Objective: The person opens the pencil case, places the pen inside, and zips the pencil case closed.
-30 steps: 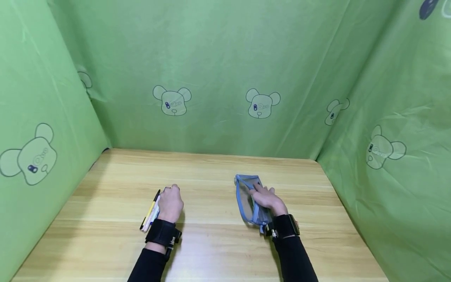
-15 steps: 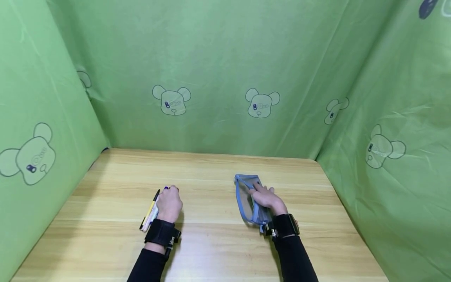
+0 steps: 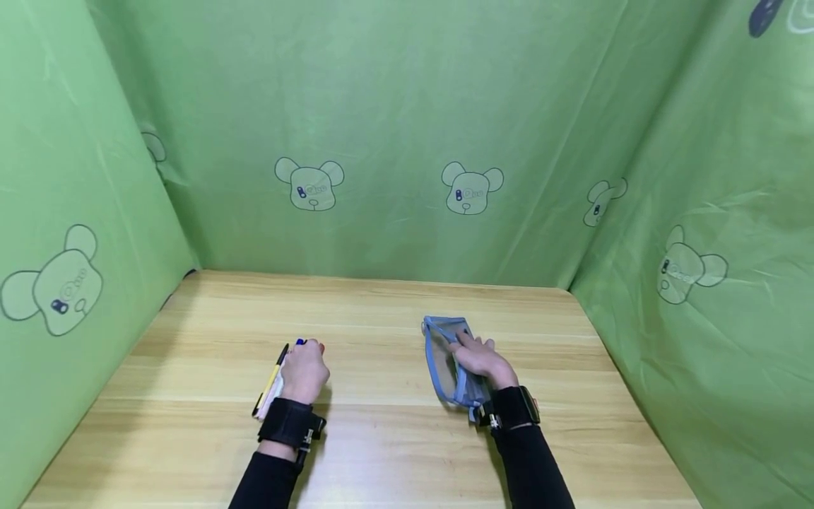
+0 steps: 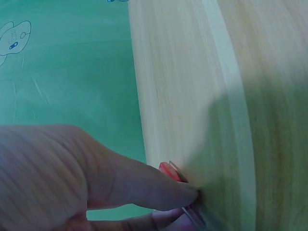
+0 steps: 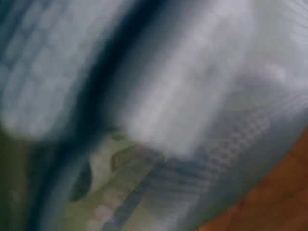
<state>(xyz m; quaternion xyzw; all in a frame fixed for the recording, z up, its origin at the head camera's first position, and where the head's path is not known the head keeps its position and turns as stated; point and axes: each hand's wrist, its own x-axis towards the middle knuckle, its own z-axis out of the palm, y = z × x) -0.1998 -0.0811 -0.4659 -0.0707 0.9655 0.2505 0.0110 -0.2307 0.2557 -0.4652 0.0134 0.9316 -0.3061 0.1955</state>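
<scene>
My left hand (image 3: pixel 305 371) is low over the table, its thumb and fingers pinching a red-capped pen (image 4: pixel 169 169) whose clip shows in the left wrist view. Most of that pen is hidden by the hand. Close to its left side lie a yellow-and-black pen (image 3: pixel 271 382) and a pale pink pen (image 3: pixel 267 406); a blue tip (image 3: pixel 300 341) pokes out past the knuckles. At the right, my right hand (image 3: pixel 485 359) holds the side of a see-through mesh pencil case (image 3: pixel 445 382) with blue trim, its mouth gaping. The right wrist view is blurred, filled by the case's mesh.
The wooden table (image 3: pixel 381 452) is enclosed by green cloth (image 3: pixel 394 106) printed with bear heads at the back and both sides. A stretch of table separates the two hands.
My left hand has shifted slightly, and the blue tip and a bit of red beside its fingers have come into sight. The right hand and pencil case stay in place.
</scene>
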